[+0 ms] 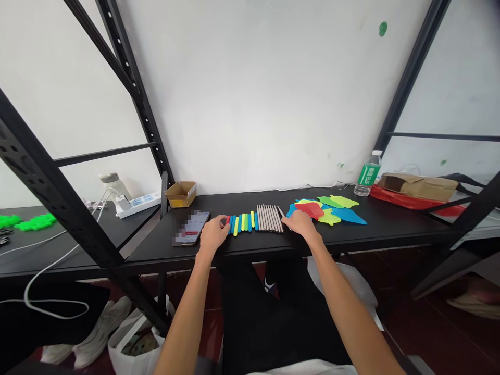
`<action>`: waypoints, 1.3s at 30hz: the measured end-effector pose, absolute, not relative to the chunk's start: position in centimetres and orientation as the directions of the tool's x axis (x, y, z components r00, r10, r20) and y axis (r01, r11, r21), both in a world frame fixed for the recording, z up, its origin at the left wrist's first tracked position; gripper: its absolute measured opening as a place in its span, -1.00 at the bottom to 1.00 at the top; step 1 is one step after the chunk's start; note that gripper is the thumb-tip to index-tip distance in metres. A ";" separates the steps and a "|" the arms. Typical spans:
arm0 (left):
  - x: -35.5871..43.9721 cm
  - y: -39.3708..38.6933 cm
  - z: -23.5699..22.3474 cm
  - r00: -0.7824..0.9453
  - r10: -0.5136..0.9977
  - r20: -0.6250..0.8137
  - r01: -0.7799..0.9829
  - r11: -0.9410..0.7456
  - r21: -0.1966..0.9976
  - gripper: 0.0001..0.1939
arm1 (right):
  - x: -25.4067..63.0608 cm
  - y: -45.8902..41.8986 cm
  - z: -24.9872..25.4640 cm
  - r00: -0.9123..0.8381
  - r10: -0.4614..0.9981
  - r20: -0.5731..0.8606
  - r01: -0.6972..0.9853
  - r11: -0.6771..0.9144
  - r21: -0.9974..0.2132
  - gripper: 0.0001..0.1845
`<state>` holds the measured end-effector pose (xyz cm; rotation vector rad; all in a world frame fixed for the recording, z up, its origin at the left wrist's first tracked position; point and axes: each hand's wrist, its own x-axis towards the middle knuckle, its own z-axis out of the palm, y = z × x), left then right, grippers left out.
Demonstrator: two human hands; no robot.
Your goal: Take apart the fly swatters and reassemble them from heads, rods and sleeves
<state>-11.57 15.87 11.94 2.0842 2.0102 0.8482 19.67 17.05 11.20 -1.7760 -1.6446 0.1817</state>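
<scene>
On the black table a row of short, flat coloured sticks (244,222) in blue, yellow-green and red lies side by side. At the row's left end, my left hand (214,233) is closed, with its fingertips on a red stick (228,220). Right beside the coloured sticks lies a row of thin beige-grey rods (269,219), packed close together. My right hand (300,223) pinches a slightly tilted rod (280,211) at that row's right end. Past this hand spreads a pile of flat leaf-shaped pieces (347,215) in blue, red, green and yellow, partly hidden by it.
A phone (192,229) lies left of my left hand, with a small cardboard box (180,195) behind it. A water bottle (367,174) stands at the back right, near a red bag (414,200). Black shelf posts (136,94) flank the table; a power strip (139,203) lies left.
</scene>
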 end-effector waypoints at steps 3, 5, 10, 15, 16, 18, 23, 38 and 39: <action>-11.7 15.9 12.0 -0.019 0.954 0.298 0.875 -0.128 0.467 -0.62 | 20.2 15.9 10.9 0.232 0.937 0.262 0.469 0.128 -0.874 -0.68; -11.9 15.9 12.0 -0.004 0.957 0.292 0.867 -0.142 0.477 -0.61 | 20.3 14.6 10.8 0.257 0.946 0.200 0.161 0.162 -0.974 -0.72; -12.0 16.1 11.8 -0.005 0.956 0.294 0.853 -0.150 0.500 -0.62 | 20.0 11.6 10.6 0.339 0.922 0.188 -0.124 0.242 -0.962 -0.68; -11.8 16.2 11.5 -0.025 0.942 0.334 0.873 -0.142 0.466 -0.63 | 20.1 10.5 10.3 0.431 0.879 0.202 -0.099 0.269 -0.958 -0.72; -11.8 16.2 11.5 -0.026 0.941 0.336 0.875 -0.141 0.462 -0.63 | 20.2 10.4 10.2 0.434 0.878 0.203 -0.098 0.270 -0.958 -0.74; -11.8 16.2 11.4 -0.022 0.941 0.338 0.878 -0.144 0.457 -0.64 | 20.3 10.3 9.9 0.418 0.883 0.213 -0.083 0.271 -0.959 -0.76; -11.7 16.0 11.4 -0.025 0.942 0.334 0.880 -0.138 0.455 -0.64 | 20.5 10.6 9.5 0.375 0.902 0.213 0.051 0.209 -0.977 -0.75; -11.9 15.9 11.1 -0.008 0.944 0.329 0.865 -0.158 0.475 -0.62 | 20.3 12.3 10.5 0.249 0.961 0.124 0.173 0.082 -0.981 -0.75; -11.9 15.9 11.1 -0.008 0.944 0.329 0.866 -0.158 0.475 -0.62 | 20.2 12.6 10.7 0.208 0.970 0.127 0.122 0.104 -0.987 -0.75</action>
